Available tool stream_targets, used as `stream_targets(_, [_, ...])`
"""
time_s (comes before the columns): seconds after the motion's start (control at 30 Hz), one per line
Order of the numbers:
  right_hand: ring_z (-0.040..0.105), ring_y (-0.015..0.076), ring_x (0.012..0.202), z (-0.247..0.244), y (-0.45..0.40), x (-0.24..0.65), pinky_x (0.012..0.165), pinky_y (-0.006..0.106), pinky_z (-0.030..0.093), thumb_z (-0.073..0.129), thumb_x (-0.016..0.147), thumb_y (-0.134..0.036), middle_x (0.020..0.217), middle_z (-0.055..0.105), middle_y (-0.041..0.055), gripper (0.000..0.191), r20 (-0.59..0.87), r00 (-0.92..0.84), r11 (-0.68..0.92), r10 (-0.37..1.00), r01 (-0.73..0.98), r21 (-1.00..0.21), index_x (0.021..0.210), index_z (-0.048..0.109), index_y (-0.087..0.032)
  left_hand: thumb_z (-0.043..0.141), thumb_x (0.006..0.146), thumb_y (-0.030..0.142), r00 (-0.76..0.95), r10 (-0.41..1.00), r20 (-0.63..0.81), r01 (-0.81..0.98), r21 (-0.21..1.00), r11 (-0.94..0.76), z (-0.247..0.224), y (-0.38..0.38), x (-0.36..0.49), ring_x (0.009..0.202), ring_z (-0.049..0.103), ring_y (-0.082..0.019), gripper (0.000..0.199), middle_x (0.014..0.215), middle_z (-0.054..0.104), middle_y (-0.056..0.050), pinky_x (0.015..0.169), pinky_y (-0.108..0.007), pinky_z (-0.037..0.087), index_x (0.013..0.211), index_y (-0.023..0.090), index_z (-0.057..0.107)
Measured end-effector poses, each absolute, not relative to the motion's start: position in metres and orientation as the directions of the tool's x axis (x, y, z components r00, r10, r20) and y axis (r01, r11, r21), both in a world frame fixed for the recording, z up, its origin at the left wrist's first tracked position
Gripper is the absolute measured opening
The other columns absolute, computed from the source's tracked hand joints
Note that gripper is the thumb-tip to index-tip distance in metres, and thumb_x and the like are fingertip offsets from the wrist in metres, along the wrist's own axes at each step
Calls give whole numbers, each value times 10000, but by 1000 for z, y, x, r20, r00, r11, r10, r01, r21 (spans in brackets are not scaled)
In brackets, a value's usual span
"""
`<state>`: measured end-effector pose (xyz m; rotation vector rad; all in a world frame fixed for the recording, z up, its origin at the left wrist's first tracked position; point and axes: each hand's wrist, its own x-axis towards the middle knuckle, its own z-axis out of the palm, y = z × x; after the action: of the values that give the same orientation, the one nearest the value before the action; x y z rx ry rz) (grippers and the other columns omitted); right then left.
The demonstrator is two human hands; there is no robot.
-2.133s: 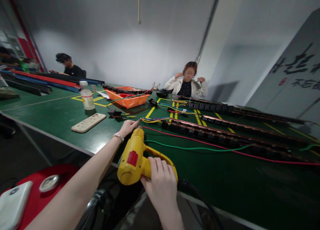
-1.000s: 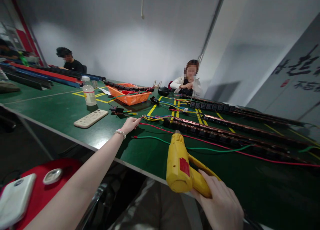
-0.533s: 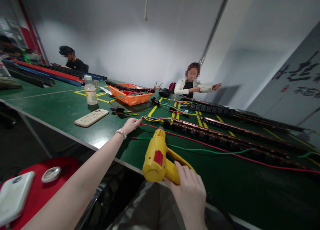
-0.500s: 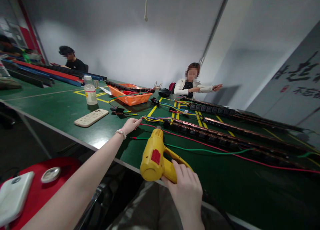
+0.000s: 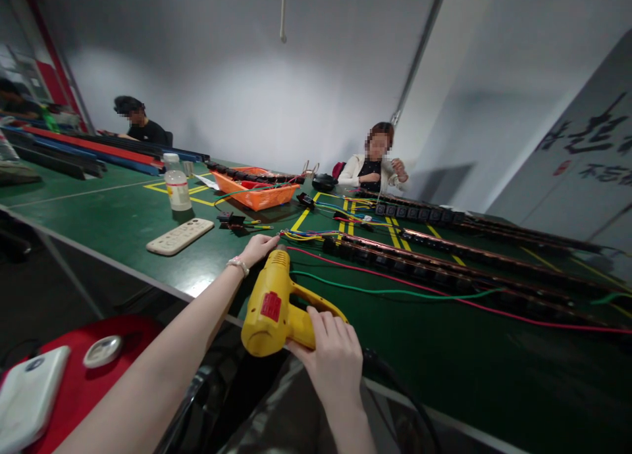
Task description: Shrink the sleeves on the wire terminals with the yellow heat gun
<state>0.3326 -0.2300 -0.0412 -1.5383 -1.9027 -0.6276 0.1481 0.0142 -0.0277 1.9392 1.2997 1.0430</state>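
My right hand (image 5: 332,345) is wrapped round the handle of a yellow heat gun (image 5: 269,302), its nozzle pointing away from me over the green table. My left hand (image 5: 259,249) is closed in a pinch at the ends of a bundle of coloured wires (image 5: 309,234), just beyond the nozzle. The wires run right to a long black and copper strip assembly (image 5: 395,260). Nearer to me, a red wire (image 5: 375,279) and a green wire (image 5: 375,290) stretch across the table, their left ends hidden behind the heat gun.
Left of my hand lie a beige phone (image 5: 180,236) and a bottle (image 5: 178,187). An orange basket (image 5: 266,199) holds parts. Small wired connectors (image 5: 234,222) lie near it. A co-worker (image 5: 372,164) sits across the table. A red stool (image 5: 133,332) carries a white phone (image 5: 32,391).
My right hand has moved the heat gun left, bringing its nozzle close to my left hand. My left hand stays almost in place. Across the table, the co-worker has drawn an outstretched arm in.
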Motion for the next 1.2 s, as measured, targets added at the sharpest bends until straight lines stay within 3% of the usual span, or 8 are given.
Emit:
stream_targets(0.2, [528, 201, 808, -42, -231, 342, 802, 344, 345, 387, 828, -647, 855, 615, 60, 578, 733, -81, 201, 675, 976, -77, 1077, 593, -168, 396, 746, 702, 221, 924, 311, 498, 779, -381, -27, 12, 148, 424, 295, -84, 601, 414, 375, 28, 456, -249, 189, 460, 174, 414])
stream_targets(0.6, [579, 183, 834, -33, -250, 406, 783, 291, 358, 599, 783, -528, 910, 658, 31, 439, 705, -129, 165, 697, 986, 17, 1071, 589, -196, 423, 769, 646, 223, 928, 298, 433, 823, -368, -25, 10, 148, 429, 369, -98, 572, 405, 427, 11, 501, -251, 275, 435, 182, 407])
stream_targets(0.8, [579, 199, 821, -32, -263, 433, 758, 319, 377, 502, 824, -542, 935, 665, 42, 423, 713, -48, 97, 699, 995, -28, 1069, 593, -210, 432, 752, 664, 222, 935, 278, 405, 846, -347, -22, 9, 147, 424, 365, -97, 572, 405, 435, 11, 499, -250, 291, 441, 185, 406])
stream_targets(1.2, [589, 172, 801, -30, -280, 460, 744, 298, 376, 466, 832, -604, 881, 661, 25, 487, 726, -109, 32, 680, 992, 119, 1072, 573, -194, 424, 752, 664, 213, 936, 280, 376, 861, -343, -24, 10, 150, 416, 366, -99, 568, 388, 421, 14, 499, -248, 300, 444, 188, 410])
